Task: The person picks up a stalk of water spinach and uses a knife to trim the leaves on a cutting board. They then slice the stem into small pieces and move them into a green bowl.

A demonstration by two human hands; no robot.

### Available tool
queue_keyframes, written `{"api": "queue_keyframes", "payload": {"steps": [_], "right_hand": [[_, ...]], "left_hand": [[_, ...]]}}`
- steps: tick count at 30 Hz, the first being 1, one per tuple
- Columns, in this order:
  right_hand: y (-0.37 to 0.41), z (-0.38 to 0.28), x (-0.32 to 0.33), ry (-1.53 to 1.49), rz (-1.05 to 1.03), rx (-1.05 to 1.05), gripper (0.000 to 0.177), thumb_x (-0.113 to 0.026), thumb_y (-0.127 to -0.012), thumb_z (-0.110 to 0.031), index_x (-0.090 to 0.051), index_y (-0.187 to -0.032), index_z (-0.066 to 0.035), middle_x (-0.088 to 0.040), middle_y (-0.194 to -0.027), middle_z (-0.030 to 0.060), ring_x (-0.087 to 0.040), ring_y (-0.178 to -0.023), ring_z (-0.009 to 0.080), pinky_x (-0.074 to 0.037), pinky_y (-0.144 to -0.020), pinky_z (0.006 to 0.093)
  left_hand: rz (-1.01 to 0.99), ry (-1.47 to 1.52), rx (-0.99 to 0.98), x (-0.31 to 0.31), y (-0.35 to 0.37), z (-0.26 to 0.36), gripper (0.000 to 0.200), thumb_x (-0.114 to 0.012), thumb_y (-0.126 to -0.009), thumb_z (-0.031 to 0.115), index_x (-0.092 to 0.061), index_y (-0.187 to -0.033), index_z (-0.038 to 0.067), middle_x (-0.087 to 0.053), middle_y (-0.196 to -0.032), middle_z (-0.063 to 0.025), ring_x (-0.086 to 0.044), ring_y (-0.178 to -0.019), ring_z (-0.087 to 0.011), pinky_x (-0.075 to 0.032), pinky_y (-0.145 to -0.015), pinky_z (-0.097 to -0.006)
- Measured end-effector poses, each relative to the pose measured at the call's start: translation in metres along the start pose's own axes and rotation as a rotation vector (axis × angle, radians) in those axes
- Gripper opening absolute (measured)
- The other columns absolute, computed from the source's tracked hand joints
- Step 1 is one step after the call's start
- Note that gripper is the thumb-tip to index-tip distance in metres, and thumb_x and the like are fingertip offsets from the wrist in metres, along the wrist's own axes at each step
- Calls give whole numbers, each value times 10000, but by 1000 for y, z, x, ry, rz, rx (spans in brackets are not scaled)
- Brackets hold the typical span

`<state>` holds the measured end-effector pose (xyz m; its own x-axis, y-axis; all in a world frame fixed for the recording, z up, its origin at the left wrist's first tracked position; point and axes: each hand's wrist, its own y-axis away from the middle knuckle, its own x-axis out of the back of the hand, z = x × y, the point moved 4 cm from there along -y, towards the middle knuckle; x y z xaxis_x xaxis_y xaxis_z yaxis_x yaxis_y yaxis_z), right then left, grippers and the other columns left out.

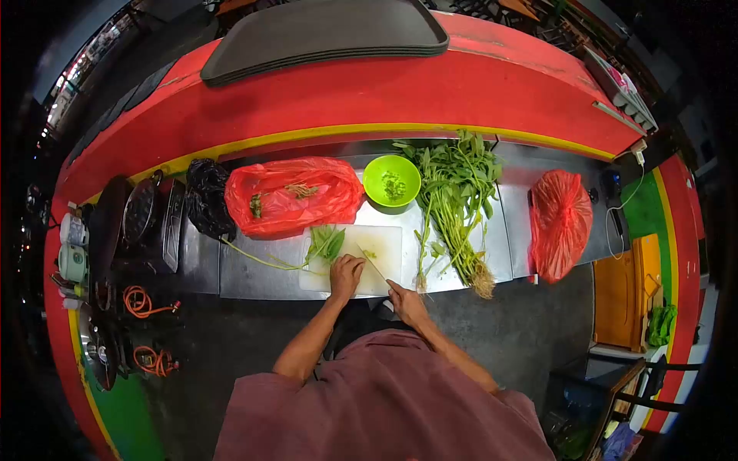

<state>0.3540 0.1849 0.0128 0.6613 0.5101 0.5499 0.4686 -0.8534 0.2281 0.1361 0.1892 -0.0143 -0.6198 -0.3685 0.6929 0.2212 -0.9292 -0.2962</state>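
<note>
My left hand is over the white cutting board, its fingers curled closed on a leafy green stem. The long bare part of that stem runs left past the board's edge. In my right hand is a knife, its blade slanting up and left across the board. Small chopped green bits lie beside the blade. Behind the board stands a bright green bowl with chopped greens inside. A big bunch of leafy greens with roots lies right of the board.
An opened red plastic bag with scraps lies behind left, next to a black bag. A tied red bag sits at the right of the metal counter. Dark trays rest on the red ledge.
</note>
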Motion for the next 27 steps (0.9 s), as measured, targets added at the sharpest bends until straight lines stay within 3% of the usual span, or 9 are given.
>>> {"api": "queue_keyframes", "payload": {"steps": [3, 5, 7, 9, 11, 13, 21, 25, 27], "right_hand": [[-1, -1, 1, -20, -27, -71, 385, -550, -1029, -230, -616, -1367, -59, -673, -804, 303, -677, -788, 483, -519, -735, 530], [5, 1, 5, -28, 61, 87, 376, -542, -1037, -233, -622, -1366, -70, -671, -819, 320, -680, -803, 490, -523, -739, 524], [8, -4, 9, -62, 45, 62, 375, -543, -1042, -243, -627, -1362, -67, -669, -840, 337, -685, -831, 493, -526, -751, 511], [17, -8, 10, -102, -92, -205, 383, -545, -1042, -254, -626, -1365, -66, -674, -867, 338, -692, -855, 490, -526, -773, 504], [21, -7, 9, -70, -32, -107, 392, -551, -1039, -263, -622, -1376, -75, -684, -914, 337, -703, -884, 478, -529, -807, 500], [22, -12, 10, -11, -38, -124, 417, -521, -1064, -309, -621, -1377, -53, -727, -931, 263, -739, -862, 376, -549, -811, 442], [25, -13, 10, -102, -50, -152, 381, -555, -1041, -235, -625, -1367, -51, -675, -1106, 344, -688, -1006, 479, -533, -874, 486], [24, -9, 5, -69, -59, -170, 384, -554, -1041, -240, -621, -1378, -70, -680, -1027, 342, -681, -943, 493, -521, -838, 520], [20, 7, -3, 42, 44, -35, 381, -572, -1037, -233, -619, -1384, -83, -700, -947, 291, -722, -824, 428, -537, -741, 453]], "left_hand": [[45, 8, 8, 0, 5, 4, 113, -736, -870, 132, -770, -969, 92, -685, -912, -71, -628, -894, -308, -479, -821, -442], [50, 35, 19, 0, 4, 6, 114, -737, -868, 126, -770, -970, 88, -684, -902, -73, -629, -889, -307, -474, -812, -442], [39, 26, 27, -1, 4, 6, 111, -736, -870, 125, -768, -969, 87, -684, -906, -73, -629, -888, -305, -468, -799, -440], [14, 27, 38, -2, 5, 4, 112, -733, -875, 133, -767, -972, 89, -685, -917, -67, -630, -896, -299, -460, -799, -435], [29, 22, 38, -5, 5, 3, 120, -733, -876, 139, -767, -983, 96, -685, -930, -57, -630, -909, -290, -457, -813, -432], [22, 9, 34, -7, 5, 0, 126, -737, -876, 147, -766, -990, 101, -686, -938, -46, -630, -917, -280, -453, -818, -427], [7, 38, 35, -2, 3, 4, 132, -735, -881, 137, -765, -994, 75, -694, -942, -71, -620, -908, -294, -451, -817, -424], [27, 43, 33, 0, 3, 5, 129, -724, -885, 145, -760, -985, 72, -679, -939, -74, -616, -909, -297, -450, -821, -428], [10, 22, 2, -2, 1, 3, 143, -753, -856, 117, -763, -995, 85, -667, -927, -46, -621, -903, -269, -440, -793, -417]]}}
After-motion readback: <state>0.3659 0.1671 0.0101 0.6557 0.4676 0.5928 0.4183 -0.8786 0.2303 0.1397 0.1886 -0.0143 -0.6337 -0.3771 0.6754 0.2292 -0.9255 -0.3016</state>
